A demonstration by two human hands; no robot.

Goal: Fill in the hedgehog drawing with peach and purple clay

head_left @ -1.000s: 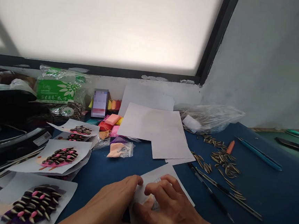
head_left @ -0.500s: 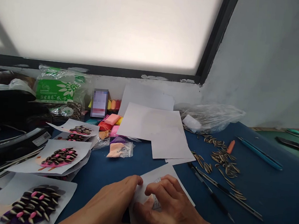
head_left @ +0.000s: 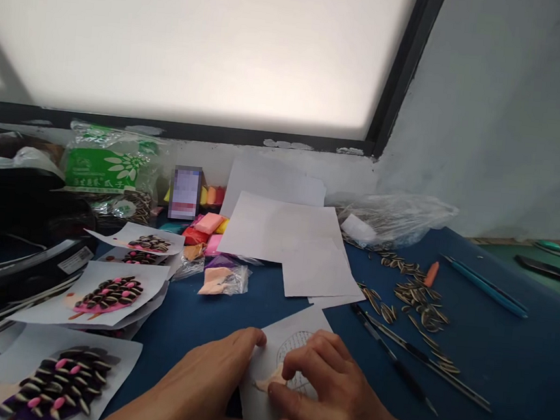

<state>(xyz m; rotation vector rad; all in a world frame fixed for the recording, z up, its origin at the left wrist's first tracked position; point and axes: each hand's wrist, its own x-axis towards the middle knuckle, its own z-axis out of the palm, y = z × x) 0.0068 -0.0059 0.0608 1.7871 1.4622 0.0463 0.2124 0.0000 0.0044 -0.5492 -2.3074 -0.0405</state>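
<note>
A sheet of white paper [head_left: 268, 347] lies on the blue tabletop in front of me. On it is a pencilled rounded outline [head_left: 295, 343] filled with small marks, with a pointed piece of peach modelling clay [head_left: 272, 380] at its left side. The thumb and bent index finger of my right hand [head_left: 330, 387] pinch and press this clay; the hand covers part of the drawing. My left hand [head_left: 211, 380] rests along the sheet's left edge, index finger stretched forward, thumb apart, the other fingers hidden.
Hedgehog pictures of clay and sunflower seeds [head_left: 110, 293] lie at the left. Clay packets [head_left: 210, 222], a phone [head_left: 185, 192] and blank sheets [head_left: 278, 229] are further back. Loose seeds [head_left: 422, 301], pens [head_left: 398, 367] and a blue tool [head_left: 484, 285] lie at the right.
My right hand has shifted slightly right and its fingers have lifted off part of the sheet, so the peach clay and more of the drawn outline show. My left hand stays nearly still.
</note>
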